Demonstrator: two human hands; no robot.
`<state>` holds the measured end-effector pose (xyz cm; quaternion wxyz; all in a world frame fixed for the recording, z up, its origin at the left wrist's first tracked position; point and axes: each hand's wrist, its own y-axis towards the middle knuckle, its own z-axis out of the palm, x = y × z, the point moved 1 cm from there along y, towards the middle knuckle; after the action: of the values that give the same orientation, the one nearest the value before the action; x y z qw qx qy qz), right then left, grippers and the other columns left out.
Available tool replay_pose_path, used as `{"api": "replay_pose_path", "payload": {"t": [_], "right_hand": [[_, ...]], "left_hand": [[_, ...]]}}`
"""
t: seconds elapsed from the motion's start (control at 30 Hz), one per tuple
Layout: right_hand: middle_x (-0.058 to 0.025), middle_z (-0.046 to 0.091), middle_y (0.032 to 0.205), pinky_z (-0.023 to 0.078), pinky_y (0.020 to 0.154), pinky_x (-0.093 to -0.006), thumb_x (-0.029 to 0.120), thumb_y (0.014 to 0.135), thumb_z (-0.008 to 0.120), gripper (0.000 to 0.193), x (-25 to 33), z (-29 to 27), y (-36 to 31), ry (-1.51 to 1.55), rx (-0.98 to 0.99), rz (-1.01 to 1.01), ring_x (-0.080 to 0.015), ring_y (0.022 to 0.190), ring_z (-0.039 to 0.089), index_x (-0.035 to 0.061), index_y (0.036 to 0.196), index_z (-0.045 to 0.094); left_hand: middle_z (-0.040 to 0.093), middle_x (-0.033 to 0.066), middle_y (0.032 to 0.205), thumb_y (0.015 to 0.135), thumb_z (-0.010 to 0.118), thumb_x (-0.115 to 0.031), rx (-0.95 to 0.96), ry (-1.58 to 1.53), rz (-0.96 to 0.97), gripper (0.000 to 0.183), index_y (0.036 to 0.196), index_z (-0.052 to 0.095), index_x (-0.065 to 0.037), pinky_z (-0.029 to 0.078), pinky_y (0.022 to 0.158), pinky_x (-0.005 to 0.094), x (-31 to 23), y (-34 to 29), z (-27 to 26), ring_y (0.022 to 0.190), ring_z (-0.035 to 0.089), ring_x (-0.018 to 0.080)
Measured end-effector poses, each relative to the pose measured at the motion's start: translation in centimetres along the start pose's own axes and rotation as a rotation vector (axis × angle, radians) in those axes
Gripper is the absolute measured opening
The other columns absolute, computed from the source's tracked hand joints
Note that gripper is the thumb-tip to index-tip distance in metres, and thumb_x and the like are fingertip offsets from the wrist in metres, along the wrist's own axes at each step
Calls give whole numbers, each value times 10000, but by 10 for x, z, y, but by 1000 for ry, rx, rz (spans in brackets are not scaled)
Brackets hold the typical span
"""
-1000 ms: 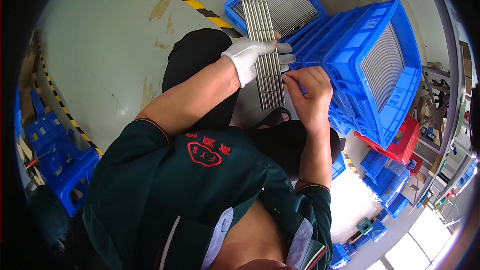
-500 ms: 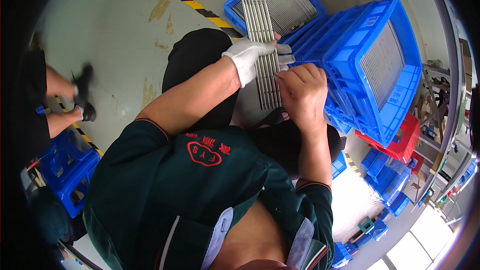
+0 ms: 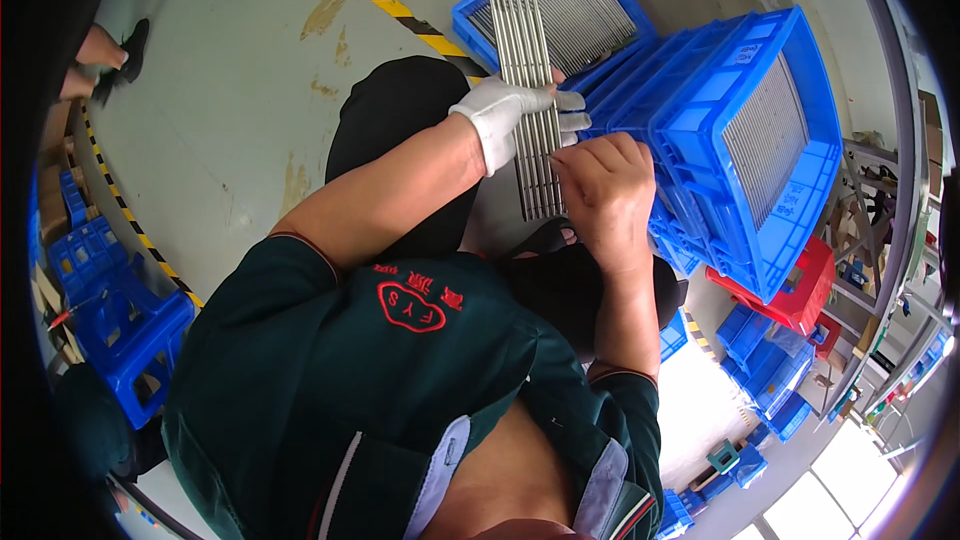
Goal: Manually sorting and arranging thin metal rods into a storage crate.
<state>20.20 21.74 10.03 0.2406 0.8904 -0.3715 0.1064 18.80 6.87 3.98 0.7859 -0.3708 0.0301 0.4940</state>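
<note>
A row of long, thin metal rods [image 3: 521, 45] lies side by side across my left hand [image 3: 507, 115]. That hand wears a white glove with bare fingertips showing, and its fingers are closed around the rods at mid-length. My right hand [image 3: 607, 185] is bare and curled, thumb and fingertips pinched at the right edge of the rods; whether it grips one rod is hidden. Beyond the rods, a blue crate [image 3: 465, 28] holds many similar rods [image 3: 590, 15]. To the right, another blue crate [image 3: 775, 270] on a stack also carries rods [image 3: 765, 140].
A red stool [image 3: 800, 290] stands under the crate stack. Blue stools [image 3: 130, 340] are at the left, near yellow-black floor tape [image 3: 125, 205]. Another person's legs [image 3: 100, 50] show at the far left. Metal shelving [image 3: 875, 280] lines the right side.
The other person at the left has moved farther away toward the picture's edge, uncovering the blue stools. My hands and the rods have stayed nearly in place.
</note>
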Motion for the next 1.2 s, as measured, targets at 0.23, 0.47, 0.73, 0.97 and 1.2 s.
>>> {"api": "replay_pose_path", "payload": {"t": [0.23, 0.47, 0.73, 0.97, 1.2], "right_hand": [[-39, 610, 707, 427, 644, -338, 58, 652, 723, 97, -3, 2, -1, 63, -72, 44, -231, 701, 561, 72, 725, 661], [-53, 613, 695, 436, 635, -345, 71, 665, 723, 80, -8, 5, -3, 198, -49, 142, -238, 691, 567, 62, 719, 664], [-50, 615, 701, 440, 645, -346, 69, 661, 724, 85, -8, 3, -1, 185, -34, 107, -238, 704, 571, 61, 721, 665], [-48, 618, 710, 442, 652, -346, 56, 646, 730, 108, 0, -1, 0, 98, -32, 24, -241, 712, 570, 58, 735, 670], [-55, 619, 699, 448, 635, -333, 38, 656, 724, 99, -9, 3, -2, 279, -47, 146, -237, 693, 566, 46, 743, 677]], "left_hand": [[582, 208, 1108, 952, 447, -75, 23, -23, 23, 194, 1138, 496, -51, 541, 846, 430, -2, -1, 2, 987, 617, 351], [582, 212, 1116, 963, 429, -91, 31, -33, 12, 183, 1129, 498, -59, 549, 826, 425, -2, -1, 1, 974, 621, 342], [593, 186, 1100, 963, 431, -94, 39, -23, 7, 184, 1131, 503, -70, 554, 812, 386, -3, -4, 3, 955, 631, 291], [590, 198, 1111, 965, 423, -91, 74, -29, 9, 196, 1147, 491, -64, 533, 870, 411, -2, -2, 2, 1001, 614, 330], [552, 221, 1177, 968, 412, -88, 79, -62, 1, 211, 1168, 470, -60, 520, 895, 431, -2, -2, 1, 1054, 588, 346]]}}
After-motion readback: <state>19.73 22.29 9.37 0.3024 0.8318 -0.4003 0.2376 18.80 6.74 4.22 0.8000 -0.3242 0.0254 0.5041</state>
